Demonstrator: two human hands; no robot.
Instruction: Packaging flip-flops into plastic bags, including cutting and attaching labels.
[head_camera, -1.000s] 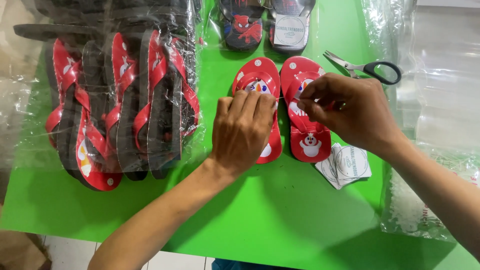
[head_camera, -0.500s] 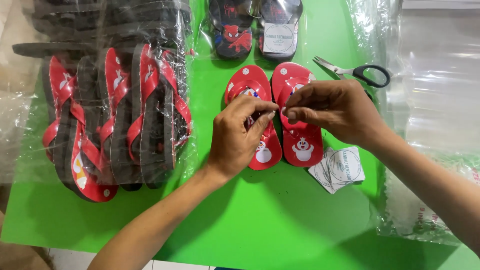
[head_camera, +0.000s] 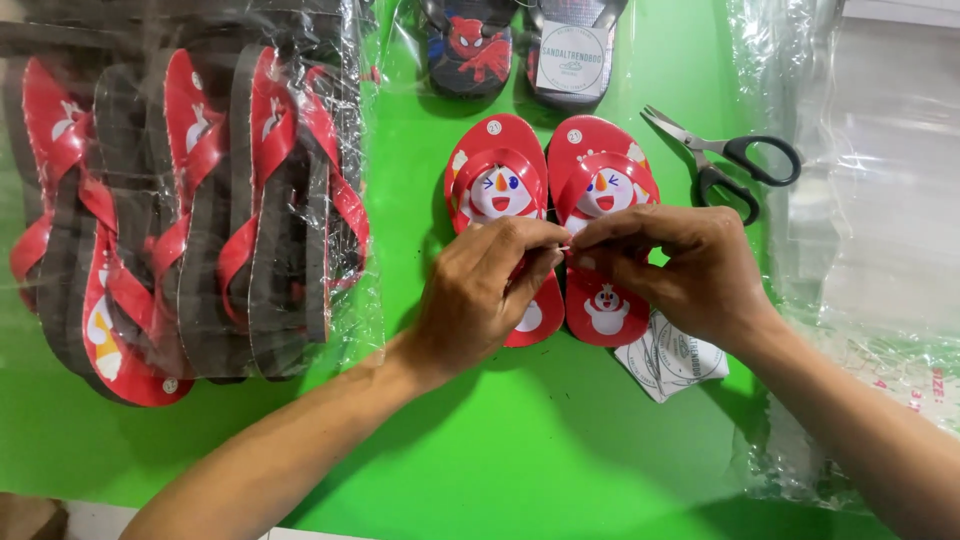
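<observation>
Two small red flip-flops with a snowman print lie side by side on the green table (head_camera: 560, 450): the left flip-flop (head_camera: 495, 175) and the right flip-flop (head_camera: 600, 180). My left hand (head_camera: 480, 290) and my right hand (head_camera: 680, 270) meet over their middle, fingertips pinched together at a tiny pale thing between the two flip-flops. What exactly the fingers pinch is too small to tell. The heels of both flip-flops are partly hidden under my hands.
A clear bag with several red and black flip-flops (head_camera: 190, 200) fills the left side. Two dark bagged sandals (head_camera: 520, 45) lie at the far edge. Black-handled scissors (head_camera: 735, 160) rest at the right, white paper labels (head_camera: 675, 360) under my right wrist, clear plastic bags (head_camera: 870, 230) further right.
Both hands slid toward me along the red flip-flops, uncovering their snowman-printed straps. The fingertips of the two hands came together between the pair.
</observation>
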